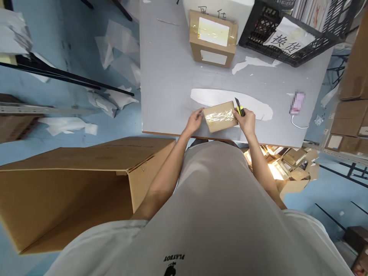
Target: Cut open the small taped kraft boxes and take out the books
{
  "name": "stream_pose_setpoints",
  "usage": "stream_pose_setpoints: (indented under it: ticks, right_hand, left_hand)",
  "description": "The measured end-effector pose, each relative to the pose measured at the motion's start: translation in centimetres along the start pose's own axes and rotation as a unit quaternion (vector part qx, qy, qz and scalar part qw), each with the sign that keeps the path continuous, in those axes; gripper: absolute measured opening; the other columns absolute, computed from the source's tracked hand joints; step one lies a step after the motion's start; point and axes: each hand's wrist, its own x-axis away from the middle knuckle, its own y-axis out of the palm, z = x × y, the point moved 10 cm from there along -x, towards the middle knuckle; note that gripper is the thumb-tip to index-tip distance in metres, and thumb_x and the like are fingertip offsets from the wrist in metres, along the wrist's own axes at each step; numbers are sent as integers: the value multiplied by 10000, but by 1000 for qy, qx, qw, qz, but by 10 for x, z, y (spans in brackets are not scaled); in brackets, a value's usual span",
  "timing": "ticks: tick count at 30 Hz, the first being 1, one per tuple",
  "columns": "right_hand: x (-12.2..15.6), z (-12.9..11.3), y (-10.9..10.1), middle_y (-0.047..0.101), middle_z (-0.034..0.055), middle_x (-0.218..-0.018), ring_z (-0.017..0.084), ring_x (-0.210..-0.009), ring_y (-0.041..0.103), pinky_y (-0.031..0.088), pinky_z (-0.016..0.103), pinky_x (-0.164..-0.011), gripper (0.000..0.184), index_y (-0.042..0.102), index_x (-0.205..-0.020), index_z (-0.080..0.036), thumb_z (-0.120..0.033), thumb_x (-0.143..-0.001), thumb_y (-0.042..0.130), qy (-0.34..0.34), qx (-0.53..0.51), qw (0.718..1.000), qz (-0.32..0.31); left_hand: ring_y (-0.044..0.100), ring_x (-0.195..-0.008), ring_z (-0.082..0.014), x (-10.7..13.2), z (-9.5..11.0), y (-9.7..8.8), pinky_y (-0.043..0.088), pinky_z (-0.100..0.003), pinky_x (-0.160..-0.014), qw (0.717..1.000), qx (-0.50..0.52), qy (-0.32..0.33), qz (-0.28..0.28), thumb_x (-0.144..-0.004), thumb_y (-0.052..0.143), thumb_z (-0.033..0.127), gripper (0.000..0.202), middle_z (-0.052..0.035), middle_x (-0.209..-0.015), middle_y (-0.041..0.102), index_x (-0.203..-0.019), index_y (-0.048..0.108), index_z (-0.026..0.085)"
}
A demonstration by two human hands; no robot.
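At the small carton (220, 117), the left hand (195, 120) curls its fingers at nine o'clock, hold unclear; at three, the right hand (247, 121) clamps its fingers around a cutter (240, 109).

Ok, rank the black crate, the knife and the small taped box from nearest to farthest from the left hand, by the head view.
From the left hand:
1. Small taped box: just right of its fingertips.
2. Knife: farther right, in the right hand.
3. Black crate: far right, toward the back.
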Motion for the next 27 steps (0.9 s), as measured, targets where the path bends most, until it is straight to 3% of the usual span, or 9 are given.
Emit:
stream_pose_setpoints:
  ticks: [4, 7, 10, 13, 18, 23, 27]
  right_hand:
    - [15, -12, -10, 837, 175, -1134, 332, -1037, 787, 595, 425, -964, 533, 795, -1236, -180, -613, -1163, 494, -11, 98, 994, 38]
    - [37, -13, -15, 821, 134, -988, 325, -950, 788, 580, 407, -904, 542, 684, -1348, -190, -594, -1212, 349, 22, 95, 994, 40]
    - [67, -18, -6, 824, 103, -949, 314, -871, 791, 578, 397, -859, 470, 551, -1450, -202, -538, -1219, 316, 43, 61, 997, 24]
    - [95, -37, 21, 851, 114, -1023, 327, -881, 809, 582, 398, -852, 382, 542, -1432, -232, -494, -1197, 393, 19, 48, 998, -33]
    - [118, -79, 65, 887, 151, -1184, 371, -1043, 852, 576, 381, -909, 356, 696, -1429, -237, -401, -1171, 514, -24, 123, 985, -118]
    - [116, -101, 71, 884, 167, -1294, 381, -1157, 844, 574, 370, -951, 431, 744, -1511, -221, -355, -1201, 476, -15, 195, 973, -123]
    - [115, -108, 68, 887, 161, -1278, 376, -1147, 838, 562, 358, -937, 430, 755, -1517, -212, -347, -1200, 497, -7, 224, 965, -135]
  left_hand:
    - [776, -1233, -275, 4, 24, -29, 670, -429, -1094, 999, 46, -7, -8, -1088, 660, 563, 457, -132, -1439, 814, -1337, 831, 220]
    - [792, -1099, -261, 2, 53, -28, 681, -394, -1020, 998, 32, 24, -53, -990, 834, 520, 395, -106, -1310, 850, -1230, 859, 207]
    - [786, -992, -247, -4, 68, -23, 682, -377, -940, 996, 19, 27, -80, -929, 887, 446, 318, -92, -1209, 868, -1131, 874, 201]
    - [787, -970, -236, -11, 71, -21, 672, -354, -913, 994, 19, 15, -106, -910, 895, 440, 307, -90, -1198, 875, -1102, 876, 202]
    - [802, -931, -232, -18, 73, -20, 665, -351, -914, 990, 18, 22, -136, -872, 947, 520, 364, -96, -1159, 886, -1029, 876, 199]
    - [826, -944, -250, -19, 71, -18, 678, -358, -898, 988, 34, 27, -148, -869, 946, 602, 435, -101, -1158, 891, -1025, 881, 201]
    - [834, -935, -250, -17, 67, -14, 686, -362, -880, 988, 40, 24, -148, -884, 928, 547, 382, -99, -1172, 892, -1041, 890, 200]
